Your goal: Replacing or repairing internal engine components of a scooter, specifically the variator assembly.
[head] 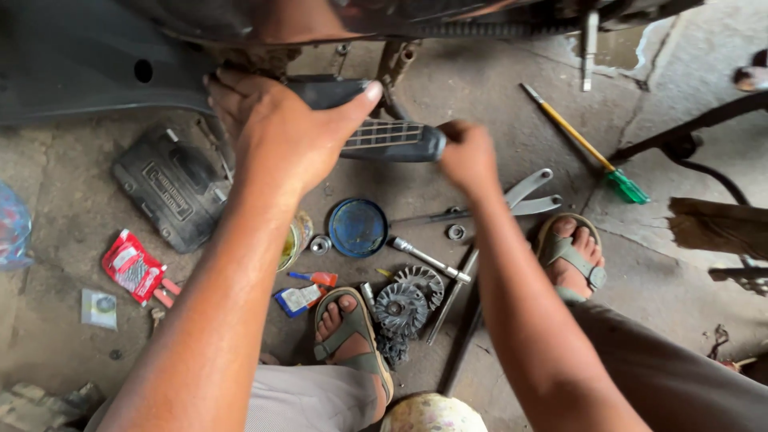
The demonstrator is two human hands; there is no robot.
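Forearms reach over a dusty concrete floor [496, 88]. Left hand [276, 132] clamps a black footrest [384, 140] under the scooter; right hand [468, 156] is closed at its end. Red packet [132, 266] and grey sachet [98, 309] lie left, blue lid [358, 228] centre.

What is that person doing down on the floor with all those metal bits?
A person squats by a dark vehicle body. Their left hand grips a black footrest bar under it, and their right hand closes on its end. On the concrete between their sandalled feet lie a blue round lid, toothed metal discs and a green-handled screwdriver.
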